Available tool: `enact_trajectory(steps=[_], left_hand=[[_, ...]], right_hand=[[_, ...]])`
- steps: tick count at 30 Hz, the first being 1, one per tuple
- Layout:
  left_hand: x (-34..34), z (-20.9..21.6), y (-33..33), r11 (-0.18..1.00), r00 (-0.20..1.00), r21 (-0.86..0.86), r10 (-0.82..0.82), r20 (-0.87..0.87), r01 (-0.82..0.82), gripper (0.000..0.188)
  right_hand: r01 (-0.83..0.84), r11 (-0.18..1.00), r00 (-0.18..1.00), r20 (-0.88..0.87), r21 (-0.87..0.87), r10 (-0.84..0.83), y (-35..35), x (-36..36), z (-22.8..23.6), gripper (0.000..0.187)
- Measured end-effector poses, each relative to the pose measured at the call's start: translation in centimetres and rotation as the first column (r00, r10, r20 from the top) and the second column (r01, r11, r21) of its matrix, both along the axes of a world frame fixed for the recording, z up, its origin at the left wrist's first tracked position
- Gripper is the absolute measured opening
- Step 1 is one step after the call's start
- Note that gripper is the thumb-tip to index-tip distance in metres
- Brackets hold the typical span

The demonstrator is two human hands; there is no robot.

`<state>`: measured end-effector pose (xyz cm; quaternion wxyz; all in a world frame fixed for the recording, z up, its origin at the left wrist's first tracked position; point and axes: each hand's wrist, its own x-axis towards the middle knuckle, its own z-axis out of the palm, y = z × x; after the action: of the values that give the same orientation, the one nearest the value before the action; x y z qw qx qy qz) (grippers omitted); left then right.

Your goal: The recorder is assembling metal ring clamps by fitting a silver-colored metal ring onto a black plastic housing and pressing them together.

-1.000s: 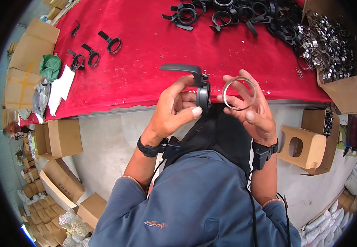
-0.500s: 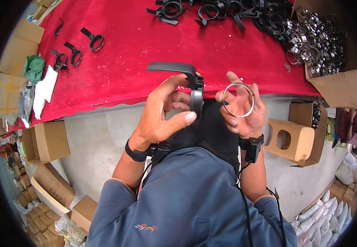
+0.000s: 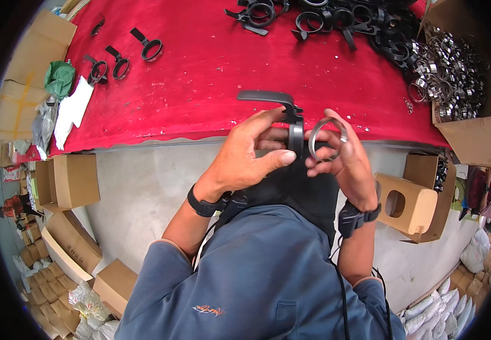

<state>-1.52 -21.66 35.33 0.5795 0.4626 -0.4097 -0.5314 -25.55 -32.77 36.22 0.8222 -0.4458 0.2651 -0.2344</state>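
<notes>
My left hand (image 3: 244, 152) is closed on a black ring with a long flat handle (image 3: 295, 135), gripping the ring part between thumb and fingers. Its handle sticks out to the left above my knuckles. To the right, my right hand (image 3: 354, 161) holds a thin silvery metal ring (image 3: 313, 140) with thumb and fingers. The metal ring stands on edge, turned partly sideways, close beside the black ring. Whether the two touch cannot be made out. Both hands are just in front of the near edge of a red-covered table (image 3: 200, 85).
Several black handled rings (image 3: 153, 51) lie at the table's left. A heap of them (image 3: 364, 22) is at the far right, beside a cardboard box (image 3: 478, 136) spilling metal rings (image 3: 449, 73). Cartons (image 3: 75, 180) stand at lower left, and a box with an oval hole (image 3: 407, 204) stands at right.
My right hand has turned and brought the metal ring nearer the black ring; the metal ring has gone from facing me to nearly edge-on. The view has shifted slightly.
</notes>
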Motion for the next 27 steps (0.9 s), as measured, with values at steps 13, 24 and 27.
enact_trajectory(steps=[13, 24, 27], left_hand=[[0.2, 0.5, 0.0, 0.991, 0.974, -0.052, -0.109, 0.197, 0.122, 0.074], [0.5, 1.4, 0.0, 0.982, 0.966, -0.055, -0.164, 0.201, 0.178, 0.081], [0.3, 1.8, -0.1, 0.983, 0.965, -0.065, -0.153, 0.211, 0.17, 0.081]], right_hand=[[-0.008, 0.897, 0.974, -0.207, -0.441, -0.093, 2.4, 1.6, 1.3, 0.083], [0.02, 0.898, 0.988, -0.13, -0.439, -0.085, 2.9, 2.3, 0.9, 0.086], [0.054, 0.904, 0.991, -0.086, -0.424, -0.099, 2.9, 2.3, 0.5, 0.084]])
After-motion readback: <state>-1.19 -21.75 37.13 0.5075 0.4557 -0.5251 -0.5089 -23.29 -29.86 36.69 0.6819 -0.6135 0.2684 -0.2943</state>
